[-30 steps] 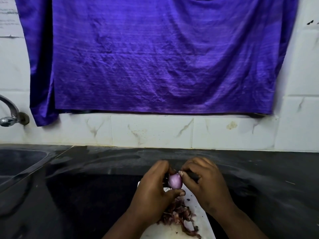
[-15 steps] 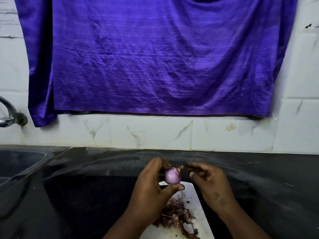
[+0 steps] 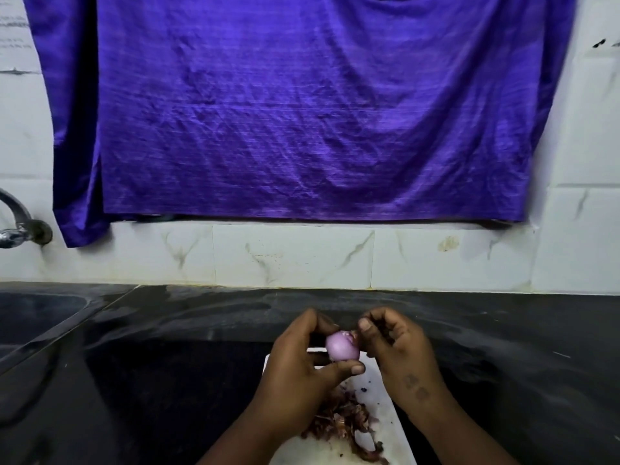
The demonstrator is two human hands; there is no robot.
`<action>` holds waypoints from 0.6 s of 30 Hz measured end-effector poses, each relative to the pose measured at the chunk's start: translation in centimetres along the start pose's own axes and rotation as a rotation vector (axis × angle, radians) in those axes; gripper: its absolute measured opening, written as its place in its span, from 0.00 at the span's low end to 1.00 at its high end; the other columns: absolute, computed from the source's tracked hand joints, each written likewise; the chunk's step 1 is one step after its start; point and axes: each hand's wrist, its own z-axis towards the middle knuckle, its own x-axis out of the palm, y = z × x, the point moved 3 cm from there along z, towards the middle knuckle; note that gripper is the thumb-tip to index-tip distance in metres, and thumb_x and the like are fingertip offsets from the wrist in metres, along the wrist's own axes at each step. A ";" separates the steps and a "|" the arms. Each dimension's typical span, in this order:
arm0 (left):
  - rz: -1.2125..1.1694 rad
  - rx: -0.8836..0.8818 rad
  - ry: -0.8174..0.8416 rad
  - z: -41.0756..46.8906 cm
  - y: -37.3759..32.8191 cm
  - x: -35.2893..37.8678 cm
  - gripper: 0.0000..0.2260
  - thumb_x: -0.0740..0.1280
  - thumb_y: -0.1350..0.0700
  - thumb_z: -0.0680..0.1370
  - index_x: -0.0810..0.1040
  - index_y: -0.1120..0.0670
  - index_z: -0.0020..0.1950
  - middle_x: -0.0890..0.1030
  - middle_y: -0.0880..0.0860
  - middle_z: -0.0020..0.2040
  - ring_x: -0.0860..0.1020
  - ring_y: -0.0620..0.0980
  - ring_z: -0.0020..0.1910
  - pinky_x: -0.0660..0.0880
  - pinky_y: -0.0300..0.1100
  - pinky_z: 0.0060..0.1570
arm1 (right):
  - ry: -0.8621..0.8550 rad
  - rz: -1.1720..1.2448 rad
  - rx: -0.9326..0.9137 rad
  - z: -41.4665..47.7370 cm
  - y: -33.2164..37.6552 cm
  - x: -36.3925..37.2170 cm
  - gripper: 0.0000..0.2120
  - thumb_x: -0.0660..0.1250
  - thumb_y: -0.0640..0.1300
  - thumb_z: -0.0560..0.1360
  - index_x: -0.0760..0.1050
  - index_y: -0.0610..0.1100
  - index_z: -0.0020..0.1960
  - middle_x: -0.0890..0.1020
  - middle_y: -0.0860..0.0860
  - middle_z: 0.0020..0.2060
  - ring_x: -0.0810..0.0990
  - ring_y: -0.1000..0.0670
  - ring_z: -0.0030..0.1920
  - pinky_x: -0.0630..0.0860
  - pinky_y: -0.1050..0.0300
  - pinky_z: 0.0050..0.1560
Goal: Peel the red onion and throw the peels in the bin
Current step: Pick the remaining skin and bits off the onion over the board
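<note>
**Onion nearly bare, peels not yet binned**

Head view: we see a small round red onion (image 3: pixel 340 347) held up above the far end of a white rectangular chopping board (image 3: pixel 380 377), which lies on the glossy black stone worktop (image 3: pixel 167 364). The left hand (image 3: pixel 302 367) grips it, fingers (image 3: pixel 322 322) curled over the far side and the thumb underneath. The right hand (image 3: pixel 399 347) has its fingers bent, with the thumb and forefinger pinching at the onion's top right end. We cannot tell whether a scrap of skin sits between them.

We judge the peeling almost finished: the onion's visible surface is smooth, pale purple flesh, with only a little roughness at the pinched tip. A heap of dry reddish-brown peels (image 3: pixel 342 421) lies on the near part of the board, just under the left wrist. The second part is undone, since the peels are on the board and no bin is in view.

Behind, a wrinkled purple cloth (image 3: pixel 302 112) hangs over the white marbled wall tiles (image 3: pixel 292 256). A metal tap (image 3: pixel 16 226) juts out at far left above a dark sink (image 3: pixel 33 313).

As for writing, a white sheet (image 3: pixel 13 31) at the top left carries faint lines, too small for us to read. We see no brands.
</note>
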 end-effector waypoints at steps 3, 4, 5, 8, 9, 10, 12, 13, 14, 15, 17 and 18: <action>-0.163 -0.043 -0.031 0.2 0.3 -0.3 0.17 0.83 0.57 0.68 0.78 0.49 0.47 0.87 0.54 0.50 0.86 0.55 0.52 0.84 0.59 0.52 | 0.043 0.180 0.184 -0.2 -0.4 0.3 0.14 0.64 0.49 0.79 0.80 0.38 0.51 0.88 0.43 0.45 0.86 0.48 0.44 0.80 0.51 0.45; -0.211 -0.046 -0.039 0.3 0.3 -0.4 0.16 0.83 0.56 0.67 0.79 0.49 0.48 0.87 0.56 0.51 0.86 0.58 0.53 0.84 0.62 0.53 | 0.099 0.237 0.220 -0.4 -0.2 0.6 0.16 0.63 0.51 0.79 0.81 0.39 0.54 0.88 0.42 0.49 0.86 0.44 0.48 0.81 0.48 0.50; -0.246 -0.044 -0.047 0.3 0.3 -0.5 0.16 0.83 0.54 0.67 0.79 0.50 0.49 0.87 0.57 0.51 0.86 0.60 0.54 0.83 0.63 0.54 | 0.156 0.271 0.236 -0.6 0.0 0.9 0.17 0.62 0.51 0.79 0.81 0.41 0.56 0.87 0.42 0.52 0.86 0.43 0.52 0.82 0.47 0.54; -0.264 -0.027 -0.116 0.3 0.0 -0.9 0.17 0.84 0.57 0.67 0.81 0.49 0.50 0.88 0.56 0.51 0.87 0.57 0.51 0.85 0.55 0.50 | 0.294 0.335 0.346 -1.5 0.0 1.7 0.17 0.59 0.52 0.82 0.80 0.46 0.62 0.86 0.46 0.56 0.86 0.44 0.52 0.82 0.46 0.54; -0.265 -0.023 -0.147 0.3 0.0 -1.0 0.17 0.84 0.58 0.67 0.81 0.49 0.49 0.88 0.55 0.50 0.87 0.56 0.50 0.85 0.51 0.47 | 0.341 0.347 0.390 -1.7 -0.1 2.0 0.16 0.59 0.52 0.83 0.80 0.46 0.63 0.86 0.46 0.55 0.85 0.44 0.47 0.81 0.48 0.49; -0.272 -0.025 -0.175 0.4 0.0 -1.1 0.16 0.83 0.58 0.66 0.81 0.48 0.49 0.88 0.55 0.49 0.87 0.56 0.49 0.85 0.50 0.44 | 0.385 0.337 0.406 -1.9 -0.2 2.1 0.15 0.61 0.51 0.83 0.81 0.46 0.62 0.86 0.44 0.52 0.82 0.46 0.41 0.78 0.50 0.43; -0.290 -0.046 -0.210 0.6 0.4 -1.2 0.16 0.82 0.61 0.67 0.81 0.48 0.48 0.88 0.56 0.48 0.86 0.58 0.48 0.84 0.52 0.44 | 0.423 0.261 0.361 -1.9 -0.2 1.9 0.09 0.66 0.46 0.81 0.83 0.43 0.55 0.82 0.42 0.41 0.73 0.51 0.33 0.69 0.57 0.34; -0.287 -0.056 -0.226 0.7 0.7 -1.2 0.17 0.81 0.64 0.68 0.81 0.47 0.47 0.87 0.56 0.48 0.86 0.58 0.48 0.84 0.51 0.44 | 0.425 0.212 0.325 -1.7 -0.2 1.6 0.06 0.68 0.43 0.80 0.83 0.42 0.50 0.79 0.43 0.37 0.71 0.52 0.31 0.66 0.60 0.32; -0.272 -0.062 -0.244 0.8 0.9 -1.3 0.18 0.80 0.67 0.69 0.80 0.47 0.47 0.87 0.56 0.48 0.86 0.58 0.48 0.83 0.50 0.45 | 0.430 0.171 0.294 -1.6 0.0 1.3 0.06 0.69 0.40 0.80 0.83 0.42 0.45 0.79 0.44 0.34 0.69 0.54 0.29 0.65 0.63 0.30; -0.258 -0.063 -0.259 0.9 1.0 -1.4 0.19 0.80 0.68 0.70 0.80 0.46 0.46 0.87 0.55 0.47 0.86 0.57 0.48 0.83 0.47 0.45 | 0.455 0.146 0.274 -1.5 0.2 1.0 0.06 0.69 0.39 0.79 0.83 0.41 0.44 0.79 0.45 0.33 0.69 0.55 0.28 0.65 0.64 0.30; -0.246 -0.061 -0.281 1.0 1.2 -1.5 0.18 0.79 0.68 0.70 0.80 0.47 0.47 0.88 0.54 0.47 0.87 0.54 0.48 0.81 0.43 0.44 | 0.581 0.107 0.255 -1.6 0.8 0.6 0.05 0.71 0.37 0.78 0.84 0.36 0.48 0.82 0.48 0.33 0.75 0.56 0.29 0.70 0.65 0.32; -0.247 -0.061 -0.288 1.0 1.2 -1.5 0.17 0.79 0.68 0.71 0.79 0.49 0.49 0.88 0.54 0.48 0.87 0.53 0.48 0.81 0.42 0.45 | 0.662 0.062 0.242 -1.7 0.9 0.5 0.05 0.72 0.37 0.77 0.85 0.35 0.49 0.85 0.48 0.35 0.80 0.56 0.33 0.74 0.64 0.35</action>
